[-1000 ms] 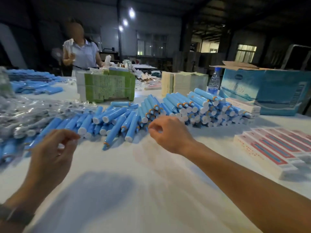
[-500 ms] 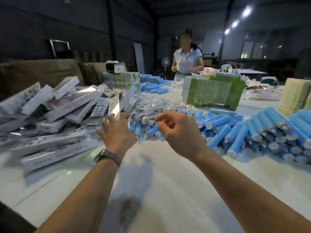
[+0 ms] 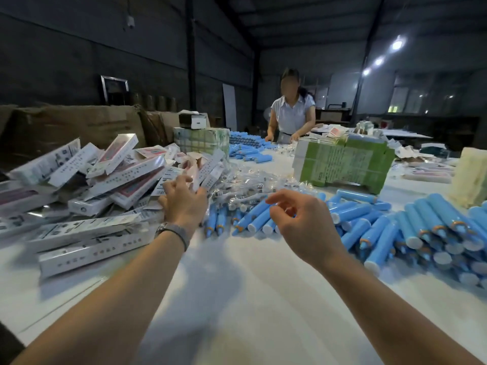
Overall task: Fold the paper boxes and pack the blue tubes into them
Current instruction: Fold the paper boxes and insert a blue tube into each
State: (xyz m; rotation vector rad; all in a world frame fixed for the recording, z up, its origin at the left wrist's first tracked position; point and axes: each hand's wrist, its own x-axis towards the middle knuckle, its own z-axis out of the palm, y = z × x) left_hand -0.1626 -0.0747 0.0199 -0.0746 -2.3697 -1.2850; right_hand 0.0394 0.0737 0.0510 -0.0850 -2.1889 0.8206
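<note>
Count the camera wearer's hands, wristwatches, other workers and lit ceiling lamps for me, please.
Wearer's hands: 2, the left hand and the right hand
Wristwatch: 1
Other worker: 1
Lit ceiling lamps: 3
Total: 7

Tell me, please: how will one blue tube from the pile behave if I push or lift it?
A blue tube is round and lies loose on the smooth white table, so it probably rolls sideways. It is slim and looks light. Stacked neighbours may slide down.
</note>
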